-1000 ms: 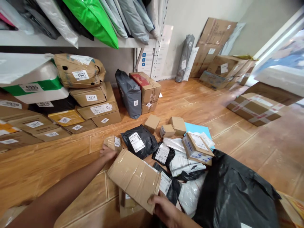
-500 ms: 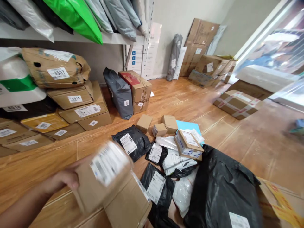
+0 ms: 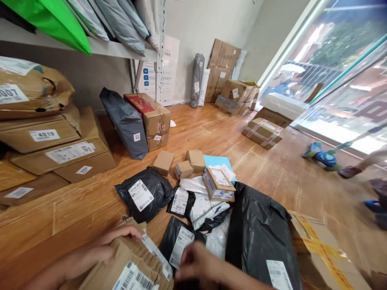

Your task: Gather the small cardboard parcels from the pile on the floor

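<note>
My left hand [image 3: 113, 241] lies on top of a brown taped cardboard parcel [image 3: 130, 268] with white barcode labels, fingers curled over its far edge. Blurred by motion, my right hand [image 3: 196, 264] hovers at the parcel's right side, just over a black mailer bag [image 3: 178, 243] with a white label; its fingers look bent but what they hold is unclear. Beyond them lie a larger black mailer [image 3: 145, 193], white mailers [image 3: 205, 207] and a small labelled box [image 3: 218, 184].
Stacked labelled cartons [image 3: 60, 151] fill the left under a shelf [image 3: 99, 46] of mailers. A big black bag [image 3: 260, 229] and a yellow-taped carton [image 3: 320, 249] sit right. Further boxes [image 3: 262, 132] stand on the wooden floor. Another person's feet [image 3: 347, 172] show by the glass wall.
The view swung right. The small parcel my left hand lifted came down onto the larger cardboard parcel. My right hand came up from the parcel's lower edge.
</note>
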Tool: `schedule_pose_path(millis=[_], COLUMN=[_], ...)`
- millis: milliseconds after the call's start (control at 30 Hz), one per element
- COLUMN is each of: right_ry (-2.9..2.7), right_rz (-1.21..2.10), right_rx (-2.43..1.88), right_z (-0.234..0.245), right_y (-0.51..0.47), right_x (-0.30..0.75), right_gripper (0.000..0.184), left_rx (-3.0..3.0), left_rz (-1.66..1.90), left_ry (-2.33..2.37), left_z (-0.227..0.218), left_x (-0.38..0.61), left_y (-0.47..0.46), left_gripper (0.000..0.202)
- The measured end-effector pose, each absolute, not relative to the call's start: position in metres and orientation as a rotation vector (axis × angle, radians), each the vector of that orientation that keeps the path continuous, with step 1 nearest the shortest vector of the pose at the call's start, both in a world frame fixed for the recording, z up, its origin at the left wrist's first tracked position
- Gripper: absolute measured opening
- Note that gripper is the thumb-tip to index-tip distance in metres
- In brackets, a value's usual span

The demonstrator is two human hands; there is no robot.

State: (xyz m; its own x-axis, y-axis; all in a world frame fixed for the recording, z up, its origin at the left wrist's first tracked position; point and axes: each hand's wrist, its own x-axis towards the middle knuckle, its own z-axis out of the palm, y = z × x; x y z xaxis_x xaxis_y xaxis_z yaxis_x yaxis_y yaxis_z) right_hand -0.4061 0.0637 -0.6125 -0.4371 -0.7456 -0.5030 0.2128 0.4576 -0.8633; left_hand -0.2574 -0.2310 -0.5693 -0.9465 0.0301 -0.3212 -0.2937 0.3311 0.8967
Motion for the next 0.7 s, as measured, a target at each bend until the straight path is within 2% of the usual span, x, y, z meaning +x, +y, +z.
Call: schedule_pose_path(millis=[100, 167, 300, 367, 433, 567, 700], right_ry=[2.464, 2.696, 2.88, 2.913, 2.902, 2.85, 2.838], right_rz=[-1.275, -1.251, -0.851, -0.768, -0.777, -0.88, -1.057], right_rx=[-0.564, -0.632, -0.655, -0.566, -0.518, -0.542, -0.449], right_z=[-0.586, -0.579, -0.594, -0.609, -0.623, -0.64, -0.631], right_y=[0.052, 0.026, -0.053, -0.085, -0.103, -0.1, -0.076], right_x=[-0.474, -0.515, -0.567, -0.581, -0.591, -0.601, -0.588], right_gripper=[0.03, 0.046, 0.089, 0.097, 0.092, 0.071, 0.068], left_rx=[-0.253, -0.248, -0.176, -0.145, -0.185, -0.392, -0.514], left_rz=[1.711, 1.76, 1.759, 1.737, 1.747, 1.854, 1.812], left_ry=[2.257, 2.208, 2.123, 2.106, 2.09, 2.108, 2.045], left_z=[-0.576, -0.575, -0.569, -0.567, -0.569, -0.575, -0.563], left_x=[-0.246, -0.24, -0.24, -0.241, -0.239, -0.221, -0.21], left_y=[-0.233, -0.236, -0.243, -0.245, -0.245, -0.238, -0.228], left_gripper=[0.065, 0.068, 0.071, 0.072, 0.072, 0.067, 0.073])
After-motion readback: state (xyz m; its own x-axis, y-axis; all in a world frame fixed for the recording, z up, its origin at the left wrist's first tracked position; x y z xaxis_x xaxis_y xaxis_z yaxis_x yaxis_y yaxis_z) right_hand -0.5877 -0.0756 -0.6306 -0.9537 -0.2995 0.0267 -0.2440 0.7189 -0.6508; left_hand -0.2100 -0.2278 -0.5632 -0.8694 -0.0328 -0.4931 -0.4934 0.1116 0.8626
